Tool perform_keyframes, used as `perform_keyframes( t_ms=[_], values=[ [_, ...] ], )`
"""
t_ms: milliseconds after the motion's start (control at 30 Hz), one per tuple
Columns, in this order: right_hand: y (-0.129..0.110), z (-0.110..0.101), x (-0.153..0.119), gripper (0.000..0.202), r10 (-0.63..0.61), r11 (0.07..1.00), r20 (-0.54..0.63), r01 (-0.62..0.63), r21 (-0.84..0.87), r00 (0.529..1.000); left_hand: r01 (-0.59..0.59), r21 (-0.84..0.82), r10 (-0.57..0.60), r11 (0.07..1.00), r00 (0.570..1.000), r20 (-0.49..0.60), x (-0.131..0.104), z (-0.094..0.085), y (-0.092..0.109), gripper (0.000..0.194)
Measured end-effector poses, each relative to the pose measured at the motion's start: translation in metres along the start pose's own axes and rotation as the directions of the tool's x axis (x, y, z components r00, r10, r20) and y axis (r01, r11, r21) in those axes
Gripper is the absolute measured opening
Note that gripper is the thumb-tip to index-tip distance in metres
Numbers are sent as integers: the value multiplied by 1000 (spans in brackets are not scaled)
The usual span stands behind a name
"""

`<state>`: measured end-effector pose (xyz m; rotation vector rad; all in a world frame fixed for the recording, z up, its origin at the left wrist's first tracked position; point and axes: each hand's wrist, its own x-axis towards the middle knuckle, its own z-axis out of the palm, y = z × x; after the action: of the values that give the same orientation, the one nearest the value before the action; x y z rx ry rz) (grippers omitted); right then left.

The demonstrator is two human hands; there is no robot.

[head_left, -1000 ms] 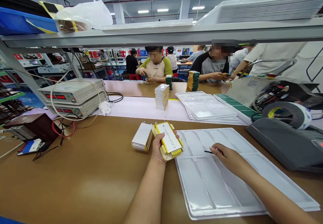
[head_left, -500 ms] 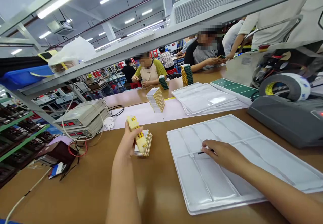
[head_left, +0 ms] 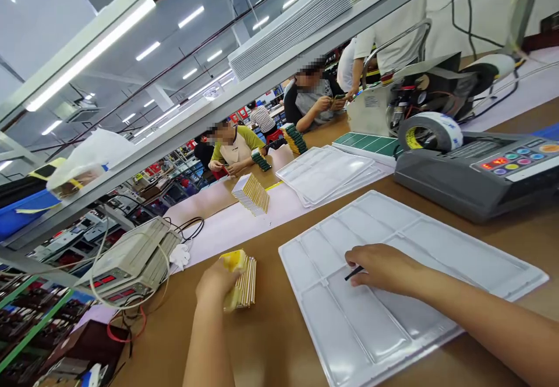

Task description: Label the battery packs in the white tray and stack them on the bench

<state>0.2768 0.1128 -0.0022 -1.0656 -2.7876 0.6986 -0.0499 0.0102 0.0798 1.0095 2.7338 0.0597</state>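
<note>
My left hand [head_left: 216, 282] is closed round a pale yellow block with brighter yellow strips [head_left: 234, 260]. The block is slightly blurred and lies against a short stack of flat white pieces with gold edges [head_left: 249, 282]; whether it rests on them I cannot tell. My right hand [head_left: 382, 266] pinches a small thin black strip [head_left: 353, 273] between thumb and fingers. It hovers over, or touches, the white plastic tray [head_left: 305, 311], which is divided into several long shallow compartments.
A leaning white-and-gold stack [head_left: 251, 195] stands farther back, beside more white trays [head_left: 323, 171]. At right are a grey machine with buttons [head_left: 476, 177] and a tape roll [head_left: 430, 132]. Grey instruments [head_left: 131, 259] with cables sit left. Co-workers sit across the bench; a shelf bar crosses above.
My left hand has lowered the yellow block towards the near stack and turned it. My right hand still holds the black strip, now tilted differently. The whole view has tilted and shifted right.
</note>
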Motion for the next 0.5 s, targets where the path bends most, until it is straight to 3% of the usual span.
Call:
perform_keyframes(
  t_ms=[67,167,233,267,367,400,500],
  values=[
    [7,-7,-3,17,38,999,59,-37,-29,997,35,51,-35,998,999,-5,-2,-8,4,58],
    [17,-13,-6,17,84,991,14,-82,-102,996,18,114,-7,993,996,-94,-12,-19,9,55],
    [24,-14,-6,19,91,987,-50,-97,-127,995,-72,5,72,997,980,-187,-23,-22,13,60],
    [28,-13,-5,20,94,987,-70,-103,-127,993,-140,-126,113,982,973,-203,-30,-20,16,64],
    [40,-6,4,22,112,988,-65,-118,-99,992,-233,-549,219,803,971,-92,-47,2,27,69],
    [43,-4,7,21,118,989,-58,-123,-88,991,-208,-601,233,772,972,-38,-51,13,31,68],
    [50,4,16,14,122,991,-78,-126,-48,989,-165,-489,178,857,984,-19,-62,44,42,64]
  ],
)
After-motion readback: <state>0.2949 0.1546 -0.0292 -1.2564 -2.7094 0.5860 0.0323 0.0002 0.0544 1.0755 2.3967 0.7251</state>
